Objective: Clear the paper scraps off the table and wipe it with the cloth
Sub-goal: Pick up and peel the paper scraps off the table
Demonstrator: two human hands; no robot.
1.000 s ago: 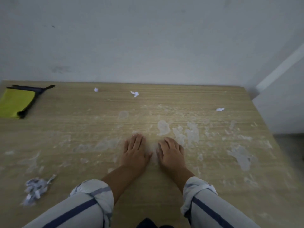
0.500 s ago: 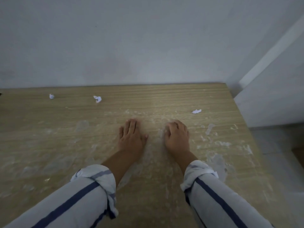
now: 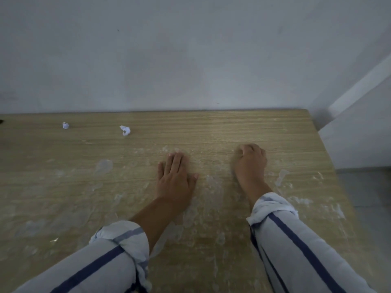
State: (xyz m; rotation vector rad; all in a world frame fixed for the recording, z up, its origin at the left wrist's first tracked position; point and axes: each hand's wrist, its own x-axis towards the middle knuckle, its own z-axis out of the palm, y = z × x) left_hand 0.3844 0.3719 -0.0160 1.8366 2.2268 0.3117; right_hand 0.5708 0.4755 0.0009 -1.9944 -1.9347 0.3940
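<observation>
The wooden table (image 3: 230, 125) is smeared with whitish dried patches. My left hand (image 3: 175, 176) lies flat on it, palm down, fingers together and empty. My right hand (image 3: 250, 160) rests further right with its fingers curled under, closed over the spot where a small white paper scrap lay; the scrap itself is hidden under the fingers. Two crumpled white paper scraps remain at the far left: one (image 3: 65, 125) close to the wall and another (image 3: 125, 130) to its right. The cloth is out of view.
A grey wall (image 3: 190, 60) runs along the table's far edge. The table's right edge (image 3: 330, 166) drops to a grey floor (image 3: 366, 187), with a white panel (image 3: 359, 127) beyond it. A dark tip (image 3: 1, 121) pokes in at the left border.
The view has swung right, so the yellow cloth and the near-left scrap pile left the frame. My right hand moved right and forward and curled onto the right-hand scrap, which no longer shows.
</observation>
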